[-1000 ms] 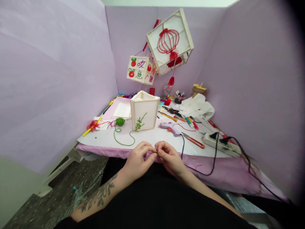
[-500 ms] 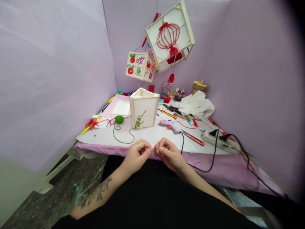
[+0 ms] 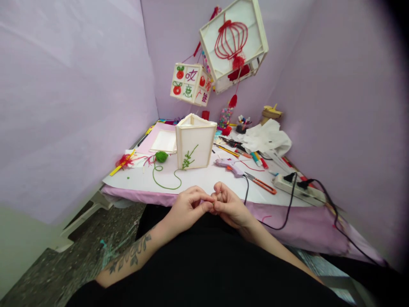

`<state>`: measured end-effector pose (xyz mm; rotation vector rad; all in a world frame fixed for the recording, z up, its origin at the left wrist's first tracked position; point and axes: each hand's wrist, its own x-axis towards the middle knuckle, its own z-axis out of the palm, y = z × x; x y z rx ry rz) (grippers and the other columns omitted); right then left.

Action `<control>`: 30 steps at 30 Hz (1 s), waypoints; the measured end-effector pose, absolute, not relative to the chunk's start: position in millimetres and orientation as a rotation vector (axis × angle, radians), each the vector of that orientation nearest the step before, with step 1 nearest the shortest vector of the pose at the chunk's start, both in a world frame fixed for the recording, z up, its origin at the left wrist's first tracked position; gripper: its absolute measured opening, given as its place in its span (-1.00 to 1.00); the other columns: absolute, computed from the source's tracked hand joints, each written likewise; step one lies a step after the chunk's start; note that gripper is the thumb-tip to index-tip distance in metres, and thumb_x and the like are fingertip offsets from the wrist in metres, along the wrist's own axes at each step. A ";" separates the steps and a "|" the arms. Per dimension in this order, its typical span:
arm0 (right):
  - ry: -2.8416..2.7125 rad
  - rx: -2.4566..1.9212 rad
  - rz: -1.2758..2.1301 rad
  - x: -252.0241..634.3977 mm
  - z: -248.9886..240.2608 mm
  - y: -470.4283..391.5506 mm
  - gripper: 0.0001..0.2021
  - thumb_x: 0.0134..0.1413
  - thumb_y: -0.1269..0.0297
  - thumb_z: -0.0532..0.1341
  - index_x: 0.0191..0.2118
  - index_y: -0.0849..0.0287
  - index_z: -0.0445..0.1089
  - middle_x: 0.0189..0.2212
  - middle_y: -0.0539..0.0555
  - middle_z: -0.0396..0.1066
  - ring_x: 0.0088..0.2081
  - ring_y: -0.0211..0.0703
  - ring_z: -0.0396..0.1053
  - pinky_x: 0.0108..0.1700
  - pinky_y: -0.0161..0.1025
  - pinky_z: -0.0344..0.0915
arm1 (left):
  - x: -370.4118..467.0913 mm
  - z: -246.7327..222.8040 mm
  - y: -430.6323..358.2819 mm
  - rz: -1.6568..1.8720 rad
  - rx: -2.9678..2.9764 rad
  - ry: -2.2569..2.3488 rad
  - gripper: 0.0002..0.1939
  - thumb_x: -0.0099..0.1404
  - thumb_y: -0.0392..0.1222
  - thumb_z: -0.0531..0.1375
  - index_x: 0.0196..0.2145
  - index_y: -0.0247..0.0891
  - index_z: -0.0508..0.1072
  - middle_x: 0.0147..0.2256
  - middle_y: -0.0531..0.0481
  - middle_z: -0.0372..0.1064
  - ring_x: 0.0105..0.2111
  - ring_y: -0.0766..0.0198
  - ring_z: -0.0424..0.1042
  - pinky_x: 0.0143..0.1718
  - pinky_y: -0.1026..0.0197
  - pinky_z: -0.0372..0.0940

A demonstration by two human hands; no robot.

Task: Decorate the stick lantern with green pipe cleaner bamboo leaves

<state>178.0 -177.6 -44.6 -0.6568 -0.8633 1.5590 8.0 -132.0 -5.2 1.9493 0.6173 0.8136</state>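
My left hand (image 3: 191, 207) and my right hand (image 3: 230, 205) meet at the fingertips above my lap, just before the table's front edge. Both are closed in a pinch; whatever lies between the fingers is too small or hidden to make out. Beyond them a white three-sided lantern (image 3: 198, 145) with a pale stick frame stands upright on the table. Its front panel bears a green yarn plant (image 3: 189, 158). From the plant's foot a green strand loops leftward to a green yarn ball (image 3: 161, 157).
Right of the lantern lie a lilac glue gun (image 3: 230, 166), orange-handled scissors (image 3: 260, 183) and a power strip (image 3: 298, 190) with black cables. Crumpled white paper (image 3: 268, 138) sits behind. A large lantern (image 3: 234, 40) and a smaller one (image 3: 191, 84) hang above. Red yarn (image 3: 124, 160) lies left.
My two hands have come together, the left fingertips now touching the right. The whole view has shifted slightly; the things on the table stay in place.
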 end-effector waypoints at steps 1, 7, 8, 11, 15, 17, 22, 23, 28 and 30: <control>-0.872 -0.659 1.560 178.0 -45.7 -177.5 -0.47 -0.23 0.21 0.52 -0.30 0.06 0.12 -0.60 -0.18 0.40 -0.59 -0.34 0.35 -0.52 -0.43 0.16 | 7.6 -5.4 -132.2 0.821 1.961 0.621 -0.85 0.26 -0.18 0.23 -0.28 -0.25 0.59 -0.37 -0.04 0.40 -0.43 0.31 0.35 -0.39 0.25 0.23; -0.868 -0.685 1.581 176.3 -50.2 -175.7 -0.48 -0.20 0.20 0.51 -0.30 0.07 0.12 -0.59 -0.14 0.43 -0.57 -0.33 0.36 -0.53 -0.44 0.12 | 7.9 -7.4 -133.2 0.892 2.043 0.603 -0.86 0.29 -0.24 0.20 -0.37 -0.27 0.55 -0.40 -0.02 0.38 -0.43 0.32 0.34 -0.38 0.27 0.23; -0.862 -0.695 1.595 175.8 -49.5 -175.5 -0.49 -0.20 0.19 0.51 -0.28 0.08 0.13 -0.59 -0.13 0.44 -0.57 -0.34 0.34 -0.52 -0.44 0.11 | 8.7 -7.9 -133.1 0.904 2.043 0.608 -0.86 0.30 -0.24 0.19 -0.39 -0.28 0.53 -0.40 -0.02 0.37 -0.43 0.32 0.34 -0.38 0.27 0.23; -0.863 -0.726 1.568 174.2 -45.2 -176.2 -0.54 -0.13 0.08 0.46 -0.25 0.09 0.19 -0.57 -0.11 0.41 -0.59 -0.37 0.27 -0.52 -0.42 0.10 | 11.3 -9.3 -132.2 0.961 1.998 0.688 -0.84 0.31 -0.24 0.16 -0.42 -0.28 0.47 -0.41 -0.01 0.35 -0.41 0.30 0.33 -0.37 0.26 0.22; -1.070 -0.948 1.155 170.8 -39.6 -181.2 -0.71 0.00 0.09 0.37 -0.29 0.11 0.29 -0.45 -0.05 0.37 -0.49 -0.32 0.26 -0.46 -0.35 0.17 | 13.5 -9.7 -131.0 1.013 1.884 0.827 -0.82 0.31 -0.20 0.15 -0.44 -0.28 0.42 -0.43 0.03 0.33 -0.40 0.30 0.32 -0.36 0.26 0.20; -1.238 -1.110 0.898 168.5 -37.9 -184.1 -0.83 0.06 0.20 0.32 -0.31 0.12 0.34 -0.42 -0.01 0.35 -0.42 -0.26 0.29 -0.40 -0.31 0.22 | 14.2 -9.8 -130.9 1.019 1.837 0.862 -0.82 0.29 -0.19 0.15 -0.45 -0.28 0.41 -0.45 0.04 0.32 -0.41 0.30 0.31 -0.37 0.26 0.20; -1.468 -1.258 0.514 164.3 -36.4 -187.3 -0.94 0.14 0.32 0.21 -0.34 0.13 0.32 -0.46 -0.01 0.32 -0.45 -0.24 0.27 -0.42 -0.28 0.20 | 16.2 -12.6 -131.8 1.044 1.835 0.845 -0.79 0.28 -0.15 0.17 -0.47 -0.28 0.41 -0.46 0.04 0.31 -0.41 0.30 0.31 -0.37 0.26 0.20; -1.494 -1.267 0.444 163.9 -36.2 -187.6 -0.95 0.14 0.33 0.20 -0.34 0.13 0.31 -0.47 -0.01 0.31 -0.45 -0.24 0.26 -0.42 -0.29 0.20 | 16.5 -13.4 -131.9 1.048 1.838 0.841 -0.79 0.28 -0.16 0.18 -0.48 -0.29 0.42 -0.46 0.04 0.31 -0.41 0.30 0.31 -0.37 0.26 0.20; -1.568 -1.284 0.269 163.0 -33.8 -189.7 -0.93 0.16 0.37 0.14 -0.36 0.14 0.30 -0.50 -0.01 0.30 -0.47 -0.25 0.25 -0.42 -0.29 0.19 | 17.1 -16.9 -132.1 1.083 1.871 0.838 -0.79 0.27 -0.17 0.18 -0.49 -0.29 0.42 -0.47 0.04 0.31 -0.43 0.30 0.31 -0.39 0.27 0.20; -1.556 -1.293 0.290 162.7 -31.9 -189.8 -0.91 0.16 0.36 0.13 -0.38 0.14 0.29 -0.51 -0.02 0.29 -0.48 -0.25 0.23 -0.42 -0.29 0.18 | 16.7 -17.7 -132.1 1.100 1.892 0.834 -0.79 0.27 -0.18 0.19 -0.49 -0.29 0.43 -0.48 0.04 0.32 -0.44 0.31 0.30 -0.41 0.28 0.20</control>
